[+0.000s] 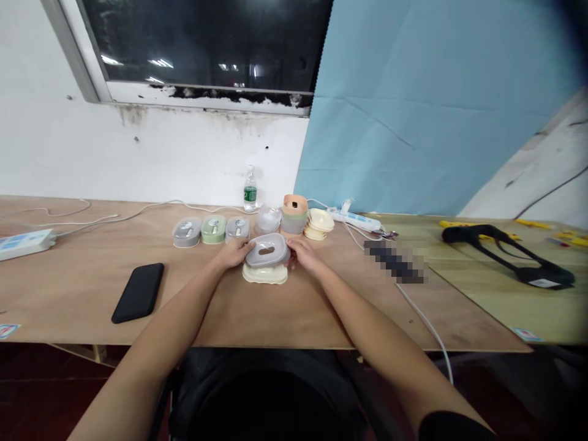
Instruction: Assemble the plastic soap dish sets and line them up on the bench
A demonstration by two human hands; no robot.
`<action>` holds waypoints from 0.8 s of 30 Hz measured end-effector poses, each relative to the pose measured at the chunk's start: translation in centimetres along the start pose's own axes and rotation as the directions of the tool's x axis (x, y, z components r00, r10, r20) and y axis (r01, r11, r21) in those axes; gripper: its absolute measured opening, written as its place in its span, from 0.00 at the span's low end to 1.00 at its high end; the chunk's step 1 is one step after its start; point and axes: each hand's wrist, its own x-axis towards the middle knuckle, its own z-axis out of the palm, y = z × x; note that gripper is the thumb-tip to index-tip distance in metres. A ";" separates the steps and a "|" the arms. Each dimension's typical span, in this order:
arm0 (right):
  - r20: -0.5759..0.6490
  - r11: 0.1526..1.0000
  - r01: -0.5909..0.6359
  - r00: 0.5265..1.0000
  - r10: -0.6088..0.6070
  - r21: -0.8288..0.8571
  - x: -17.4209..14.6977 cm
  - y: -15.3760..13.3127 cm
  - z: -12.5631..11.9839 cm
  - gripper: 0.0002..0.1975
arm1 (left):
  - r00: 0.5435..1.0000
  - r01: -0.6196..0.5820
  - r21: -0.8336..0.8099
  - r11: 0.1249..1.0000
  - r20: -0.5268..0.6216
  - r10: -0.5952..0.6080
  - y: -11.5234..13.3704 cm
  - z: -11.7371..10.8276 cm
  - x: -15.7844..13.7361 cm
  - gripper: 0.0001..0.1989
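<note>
Between my hands is a grey plastic box piece [274, 243] with rounded corners and an oval slot, brown showing through the slot. My left hand [236, 252] grips its left side, fingers closed on the edge. On the opposite side, my right hand [304, 252] is closed on the right edge, its fingertips partly hidden. The piece is tilted, its near edge just over a cream plastic piece [265, 275] on the table. Behind stand clear plastic pieces [268, 218], a stack of orange, green and grey shells [294, 214], and a stack of cream pieces [320, 223].
Three lidded boxes, a grey one [187, 233], a green one [214, 230] and another grey one [237, 229], line up left of the clear pieces. A water bottle [250, 191] stands by the wall. A black phone [138, 293] lies left; power strips [356, 219] and cables lie around.
</note>
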 end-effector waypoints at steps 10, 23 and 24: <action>0.128 0.923 -0.045 0.987 0.101 -0.383 -0.4 0.1 -1.2 0.24 | 0.994 0.104 0.309 0.945 -0.007 -0.107 1.0 -1.0 -0.3 0.22; 0.165 0.767 0.171 0.983 -0.085 -0.619 -0.3 1.3 -1.6 0.18 | 0.991 0.019 0.403 0.915 0.114 -0.071 0.9 -0.2 -0.5 0.22; 0.166 0.764 0.179 0.981 -0.095 -0.619 -0.3 1.3 -1.6 0.18 | 0.991 0.010 0.404 0.915 0.119 -0.064 0.9 -0.2 -0.5 0.22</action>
